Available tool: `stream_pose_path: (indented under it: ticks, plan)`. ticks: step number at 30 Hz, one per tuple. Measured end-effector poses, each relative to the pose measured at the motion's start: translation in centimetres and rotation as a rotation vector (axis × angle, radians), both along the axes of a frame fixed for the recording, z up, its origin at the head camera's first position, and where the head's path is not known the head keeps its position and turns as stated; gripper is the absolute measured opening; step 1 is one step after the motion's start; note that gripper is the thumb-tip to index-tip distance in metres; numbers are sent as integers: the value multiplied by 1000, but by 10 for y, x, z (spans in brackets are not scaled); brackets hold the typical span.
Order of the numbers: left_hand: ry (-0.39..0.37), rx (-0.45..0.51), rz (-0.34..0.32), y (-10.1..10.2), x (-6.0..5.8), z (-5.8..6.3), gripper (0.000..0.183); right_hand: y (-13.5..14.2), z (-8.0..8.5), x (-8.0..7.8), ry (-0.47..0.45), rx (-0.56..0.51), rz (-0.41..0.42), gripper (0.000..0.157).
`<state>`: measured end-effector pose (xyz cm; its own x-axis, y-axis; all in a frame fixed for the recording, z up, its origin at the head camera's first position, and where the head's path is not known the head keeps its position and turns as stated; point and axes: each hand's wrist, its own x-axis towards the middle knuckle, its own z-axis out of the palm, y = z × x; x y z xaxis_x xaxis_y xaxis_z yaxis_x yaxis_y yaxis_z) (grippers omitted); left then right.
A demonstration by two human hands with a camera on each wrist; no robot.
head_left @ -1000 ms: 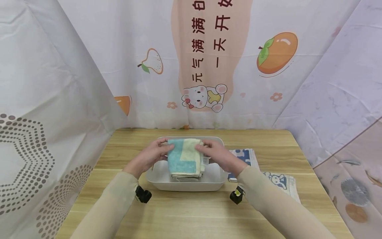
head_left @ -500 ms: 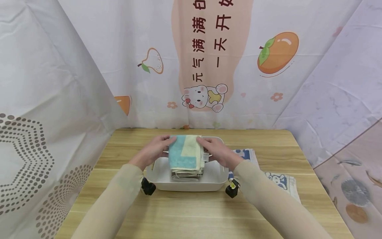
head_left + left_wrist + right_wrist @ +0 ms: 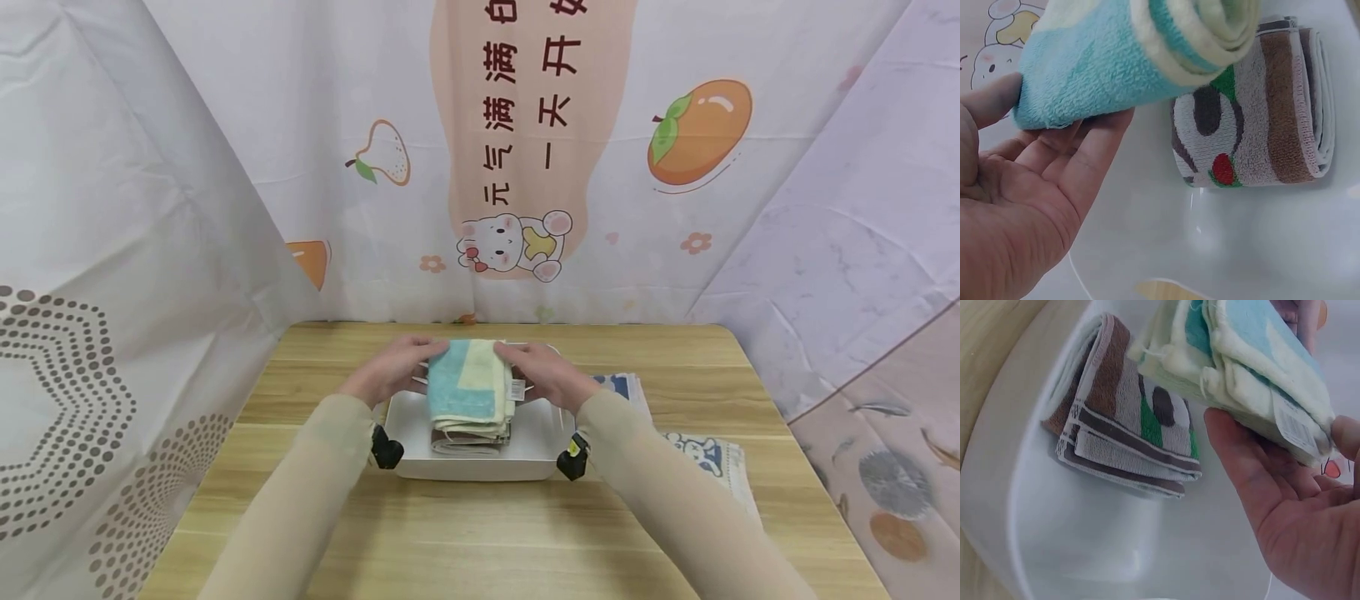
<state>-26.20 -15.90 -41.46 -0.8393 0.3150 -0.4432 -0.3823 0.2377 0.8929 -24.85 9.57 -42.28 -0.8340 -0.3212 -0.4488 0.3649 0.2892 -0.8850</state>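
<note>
A folded towel (image 3: 463,379) in turquoise and pale yellow is held between both hands above a white plastic bin (image 3: 483,471). My left hand (image 3: 393,367) grips its left edge, thumb on top and fingers underneath, as the left wrist view shows. At the opposite edge my right hand (image 3: 546,372) pinches it the same way, beside a white barcode label (image 3: 1295,427). Inside the bin, below the held towel, lies a second folded towel (image 3: 1254,119) with grey and brown stripes and green and red patches. The wrist views show a gap between the two towels.
Right of the bin, a blue-and-white towel (image 3: 621,385) lies on the wooden table (image 3: 480,542), partly hidden by the right arm. Another blue-and-white towel with an animal figure (image 3: 701,454) lies nearer. A printed curtain (image 3: 360,275) hangs behind the table.
Both hands have raised the turquoise-and-yellow towel a little off the striped one, more of which now shows. The forearms have drawn slightly closer together.
</note>
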Motion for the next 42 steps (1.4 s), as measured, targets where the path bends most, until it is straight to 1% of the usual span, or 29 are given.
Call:
stream_pose_path:
  ticks: [3,7,10,13,18,25,29,34,38,42]
  plan:
    - [-23,-15,-3,0,-3,-1,42,1,-2,-4,-34,-20,3,60]
    - [-63,-37,-1,-1,-6,-3,45,1,-3,-9,-73,-55,26,51]
    - [-83,-53,2,-2,-8,-4,45,1,-3,-12,-92,-64,40,46]
    - [-101,-58,-2,-2,-9,-6,43,1,-4,-14,-110,-64,36,42]
    - [-123,-62,-14,-2,-11,-8,39,1,-7,-17,-131,-55,29,42]
    - [-137,-64,3,-3,-14,-15,38,-2,-12,-21,-146,-43,8,43]
    - [-136,-75,15,-3,-13,-16,38,-3,-16,-22,-148,-29,-12,44]
    - [-145,-108,34,1,-8,-12,38,-5,-21,-22,-139,-7,-26,43]
    - [-149,-130,41,4,-5,-11,38,-5,-26,-23,-138,-2,-10,39]
    - [-137,-178,42,5,-6,-17,37,-5,-28,-23,-127,35,17,38]
